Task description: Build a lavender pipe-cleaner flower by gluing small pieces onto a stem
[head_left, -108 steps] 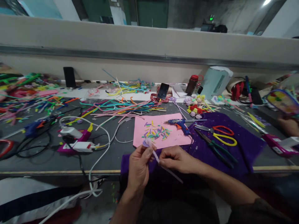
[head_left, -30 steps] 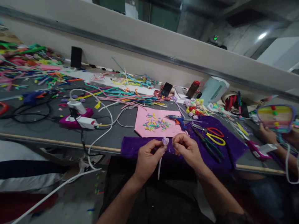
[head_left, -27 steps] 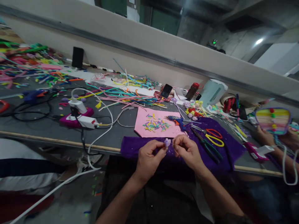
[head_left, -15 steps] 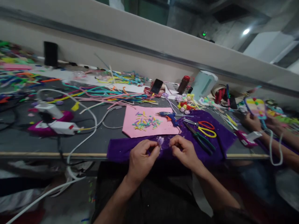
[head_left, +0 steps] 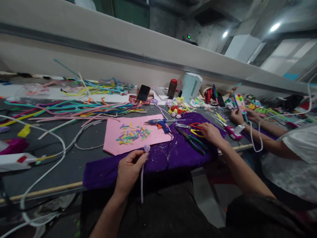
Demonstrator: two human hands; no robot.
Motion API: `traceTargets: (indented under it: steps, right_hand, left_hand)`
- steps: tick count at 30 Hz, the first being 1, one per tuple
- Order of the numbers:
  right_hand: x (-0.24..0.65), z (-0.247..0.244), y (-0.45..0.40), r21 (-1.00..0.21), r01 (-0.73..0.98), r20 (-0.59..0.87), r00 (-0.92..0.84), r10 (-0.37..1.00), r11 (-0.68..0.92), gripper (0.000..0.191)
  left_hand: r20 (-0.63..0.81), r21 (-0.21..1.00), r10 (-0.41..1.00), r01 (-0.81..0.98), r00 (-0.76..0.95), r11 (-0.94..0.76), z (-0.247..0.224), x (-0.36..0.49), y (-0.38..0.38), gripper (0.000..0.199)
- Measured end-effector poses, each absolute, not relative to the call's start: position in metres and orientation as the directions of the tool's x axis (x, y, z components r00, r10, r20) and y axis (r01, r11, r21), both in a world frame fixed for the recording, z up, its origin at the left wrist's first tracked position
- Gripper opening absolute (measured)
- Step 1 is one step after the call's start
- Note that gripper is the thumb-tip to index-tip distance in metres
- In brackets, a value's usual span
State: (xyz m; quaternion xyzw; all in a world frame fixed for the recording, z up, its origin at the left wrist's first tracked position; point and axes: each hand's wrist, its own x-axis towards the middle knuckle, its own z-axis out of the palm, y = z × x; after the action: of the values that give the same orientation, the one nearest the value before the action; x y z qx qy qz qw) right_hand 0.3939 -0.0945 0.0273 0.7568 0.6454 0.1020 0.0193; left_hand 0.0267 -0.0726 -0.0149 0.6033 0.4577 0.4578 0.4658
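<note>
My left hand pinches a small lilac pipe-cleaner flower between thumb and fingertips, above the near edge of a purple cloth. From the flower a pale stem hangs down past the table edge. My right hand has its fingers closed on the red and yellow handles of a pair of scissors, whose blades lie on the cloth pointing left. Just nearer to me are green-handled pliers. A blue glue gun rests on a pink sheet, beside many short cut pieces.
Long coloured pipe cleaners spread across the back left. A white cable loops over the table's left side. Behind stand a phone, a bottle and a pale blue jug. At right, a co-worker's hands hold a colourful piece.
My right hand has moved away from the flower, rightward to the scissors' handles. My left hand still holds the flower, its stem now visible. The view has turned to the right.
</note>
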Motion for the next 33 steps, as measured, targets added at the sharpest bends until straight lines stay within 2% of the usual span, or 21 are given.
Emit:
traceTargets:
  steps: [4,10,16,19,21,23,25,27,28,30,33]
  right_hand:
    - [0.406,0.027,-0.064,0.21,0.972,-0.031,0.115,0.993,-0.106,0.036]
    - [0.416,0.023,-0.047,0.255,0.965,-0.087,0.089,0.992,-0.064,0.042]
    - [0.425,0.039,-0.051,0.298,0.946,0.054,0.118,0.992,-0.128,0.036]
    - [0.43,0.051,-0.063,0.274,0.932,0.199,0.186,0.962,-0.237,0.033]
    - [0.427,0.056,-0.075,0.138,0.925,0.375,0.281,0.883,-0.353,0.031]
    - [0.414,0.055,-0.09,-0.096,0.929,0.498,0.357,0.79,-0.359,0.026]
    - [0.387,0.048,-0.105,-0.365,0.914,0.522,0.358,0.774,-0.176,0.027]
    - [0.35,0.036,-0.12,-0.657,0.753,0.458,0.364,0.811,0.033,0.032]
    - [0.33,0.029,-0.127,-0.759,0.645,0.407,0.358,0.841,0.093,0.034]
    - [0.289,0.017,-0.139,-0.864,0.484,0.295,0.266,0.918,0.138,0.039]
    - [0.239,0.005,-0.15,-0.904,0.396,0.233,0.139,0.963,0.162,0.046]
  left_hand:
    - [0.135,0.974,0.971,0.156,0.197,-0.167,-0.02,0.022,-0.072,0.019]
    - [0.121,0.974,0.97,0.165,0.21,-0.157,-0.022,0.023,-0.07,0.018]
    - [0.085,0.98,0.97,0.158,0.226,-0.123,-0.02,0.02,-0.071,0.018]
    - [0.085,0.982,0.969,0.146,0.232,-0.121,-0.02,0.019,-0.072,0.018]
    - [0.085,0.985,0.97,0.126,0.23,-0.116,-0.019,0.019,-0.072,0.019]
    - [0.081,0.99,0.973,0.098,0.215,-0.104,-0.018,0.02,-0.072,0.018]
    - [0.067,0.996,0.979,0.05,0.191,-0.078,-0.016,0.021,-0.072,0.019]
    - [0.04,0.999,0.985,-0.03,0.166,-0.035,-0.014,0.021,-0.072,0.019]
    - [0.022,0.996,0.989,-0.084,0.149,-0.01,-0.013,0.021,-0.072,0.02]
    - [-0.021,0.98,0.99,-0.191,0.136,0.047,-0.012,0.021,-0.073,0.02]
    - [-0.065,0.944,0.99,-0.313,0.123,0.101,-0.013,0.019,-0.075,0.02]
